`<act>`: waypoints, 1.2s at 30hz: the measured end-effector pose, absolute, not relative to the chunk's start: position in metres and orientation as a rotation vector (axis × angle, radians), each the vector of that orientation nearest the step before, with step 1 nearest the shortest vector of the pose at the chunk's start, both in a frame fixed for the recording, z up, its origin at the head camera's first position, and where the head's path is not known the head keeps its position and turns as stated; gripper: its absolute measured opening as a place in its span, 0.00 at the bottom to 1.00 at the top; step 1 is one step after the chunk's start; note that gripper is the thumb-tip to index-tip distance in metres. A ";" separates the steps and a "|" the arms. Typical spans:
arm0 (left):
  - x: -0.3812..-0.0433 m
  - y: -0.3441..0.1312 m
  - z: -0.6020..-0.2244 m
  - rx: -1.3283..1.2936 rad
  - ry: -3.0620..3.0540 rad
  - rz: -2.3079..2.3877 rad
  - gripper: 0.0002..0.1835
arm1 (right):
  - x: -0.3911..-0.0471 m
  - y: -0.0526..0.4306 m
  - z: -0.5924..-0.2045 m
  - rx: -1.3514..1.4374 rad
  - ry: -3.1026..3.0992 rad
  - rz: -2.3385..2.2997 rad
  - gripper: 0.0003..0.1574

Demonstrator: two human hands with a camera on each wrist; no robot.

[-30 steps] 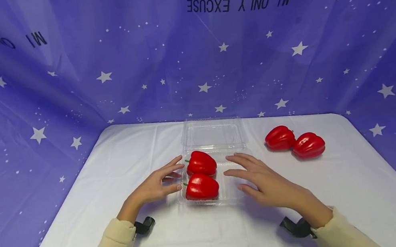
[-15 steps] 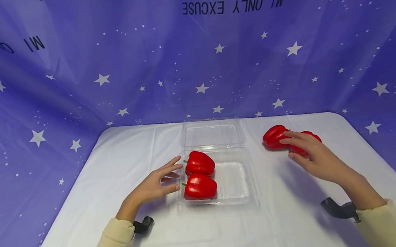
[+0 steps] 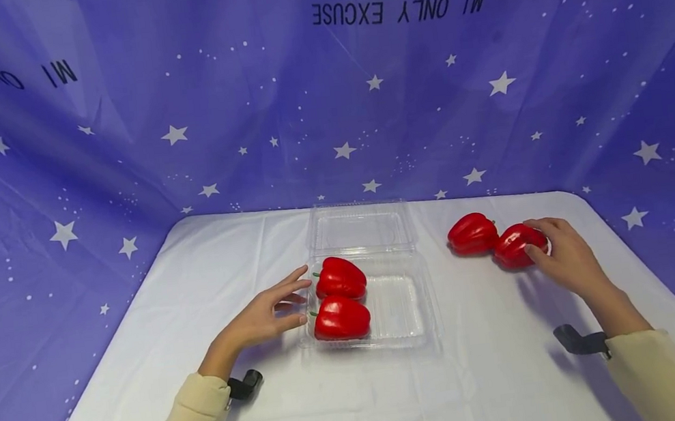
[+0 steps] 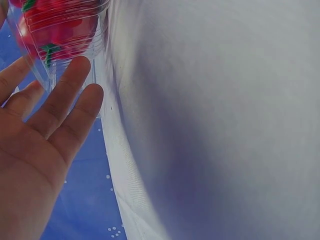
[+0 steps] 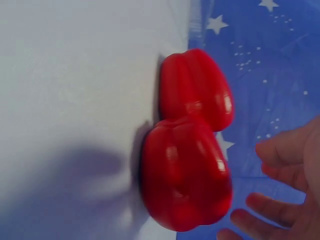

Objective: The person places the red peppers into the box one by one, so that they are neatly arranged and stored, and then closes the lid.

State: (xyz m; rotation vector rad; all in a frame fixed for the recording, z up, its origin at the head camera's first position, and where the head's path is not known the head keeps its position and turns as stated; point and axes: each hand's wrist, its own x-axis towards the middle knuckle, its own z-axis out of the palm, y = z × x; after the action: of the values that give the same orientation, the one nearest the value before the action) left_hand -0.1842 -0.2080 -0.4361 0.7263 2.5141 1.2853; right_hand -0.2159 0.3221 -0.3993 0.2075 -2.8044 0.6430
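Observation:
In the head view, two red bell peppers (image 3: 340,279) (image 3: 341,318) lie in the left half of a clear plastic clamshell box (image 3: 394,307). My left hand (image 3: 264,316) is at the box's left wall, fingers spread and relaxed; the left wrist view shows the fingertips (image 4: 80,67) beside the ridged wall, contact unclear. Two more red peppers lie on the table at the right, side by side. Over the nearer one (image 3: 517,246) my right hand (image 3: 571,258) hovers, thumb and fingers apart. A gap shows between its fingers (image 5: 272,207) and that pepper in the right wrist view.
The box's lid (image 3: 361,230) lies folded back behind its base. A second loose pepper (image 3: 472,234) touches the one under my right hand. White cloth (image 3: 455,390) covers the table, and a purple star-printed curtain (image 3: 277,107) stands around it.
My right hand has moved from the box's right side over to the loose peppers, then rightward onto the nearer one. My left hand has stayed at the box. The peppers have not visibly moved.

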 end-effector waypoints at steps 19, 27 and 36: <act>-0.183 -0.210 -0.440 0.734 2.500 1.316 0.36 | -0.240 0.312 -0.419 0.003 -2.969 0.585 0.39; -0.180 -0.212 -0.442 0.734 2.485 1.325 0.36 | -0.241 0.317 -0.421 0.052 -3.006 0.666 0.42; -0.183 -0.210 -0.439 0.744 2.497 1.314 0.39 | -0.241 0.323 -0.411 0.110 -3.065 0.612 0.48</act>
State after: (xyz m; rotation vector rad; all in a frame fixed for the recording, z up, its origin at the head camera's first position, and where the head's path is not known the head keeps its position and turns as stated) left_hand -0.1832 -0.2098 -0.4385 0.7443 2.4966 1.3145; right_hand -0.2413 0.3234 -0.4112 0.1097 -3.0653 0.6121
